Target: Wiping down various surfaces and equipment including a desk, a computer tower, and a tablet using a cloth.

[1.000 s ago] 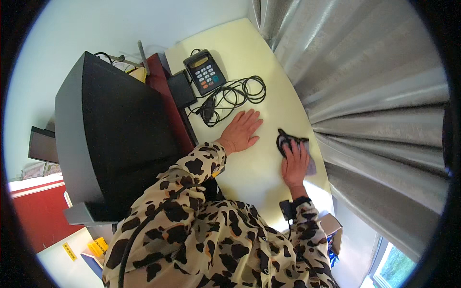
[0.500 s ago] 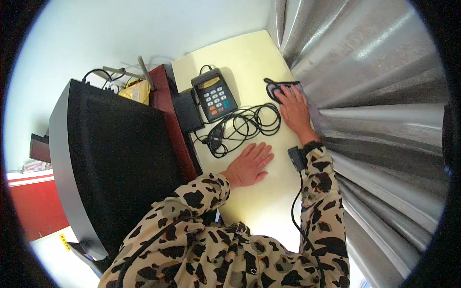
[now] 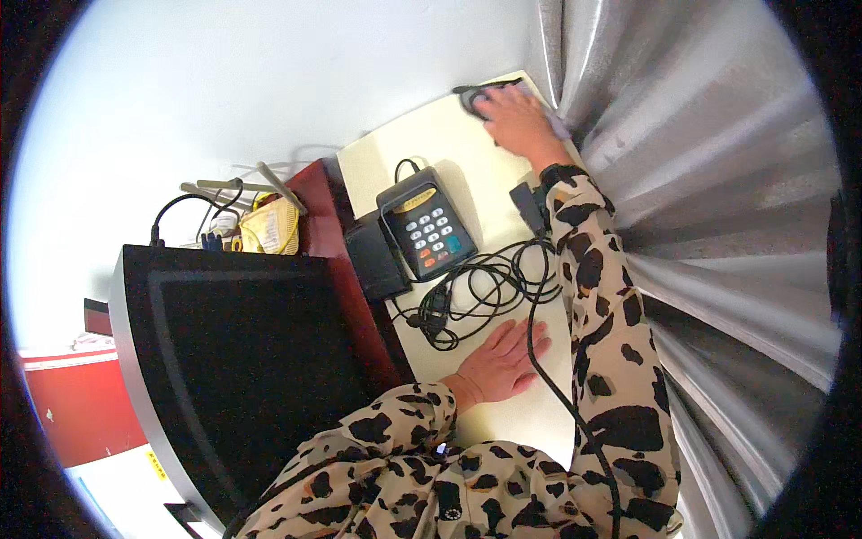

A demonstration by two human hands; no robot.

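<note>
At the far end of the pale tabletop, my right hand presses down on a grey cloth with black edging. The fingers curl over it, and most of the cloth is hidden beneath the palm. My left hand lies flat on the near part of the tabletop with fingers stretched out, holding nothing. Between the hands sit a black keypad terminal and a tangle of black cable. A small dark box stands against the terminal's left side.
A large black monitor stands at the left beside a dark red panel. Behind it are a pale device with rods and wires. Grey curtains hang along the right edge. A black corded box is at my right wrist.
My right hand has slid away from me with the cloth, toward the table's far corner. The left hand stays flat on the tabletop. The whole view has shifted.
</note>
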